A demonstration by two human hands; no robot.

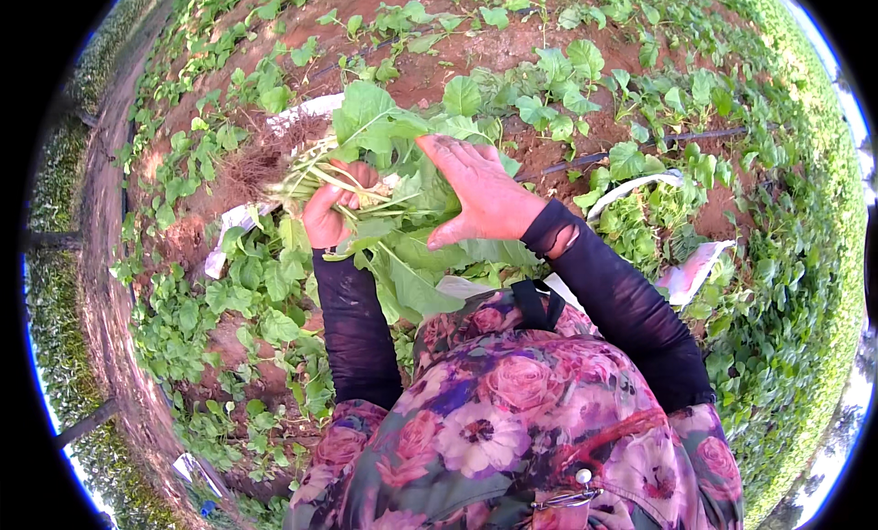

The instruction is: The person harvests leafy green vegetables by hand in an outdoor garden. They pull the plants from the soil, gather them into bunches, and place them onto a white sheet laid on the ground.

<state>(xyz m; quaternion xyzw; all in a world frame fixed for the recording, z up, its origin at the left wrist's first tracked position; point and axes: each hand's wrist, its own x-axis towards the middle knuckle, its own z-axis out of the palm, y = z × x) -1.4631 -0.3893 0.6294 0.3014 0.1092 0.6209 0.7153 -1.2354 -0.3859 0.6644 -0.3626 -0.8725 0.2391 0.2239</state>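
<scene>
My left hand (337,208) is closed around the pale stems of a bunch of leafy greens (402,246). Brown, stringy roots (251,169) stick out of the bunch to the left, while its broad green leaves spread to the right. Over those leaves lies my right hand (485,196), fingers stretched out and thumb apart. It seems to touch the leaves, though its palm side is hidden.
Rows of low green plants (558,100) grow in reddish soil (384,9). A black drip hose (631,150) runs across the bed. White sacking (236,233) lies behind the bunch, and a white bag (640,190) with greens (631,224) stands to the right.
</scene>
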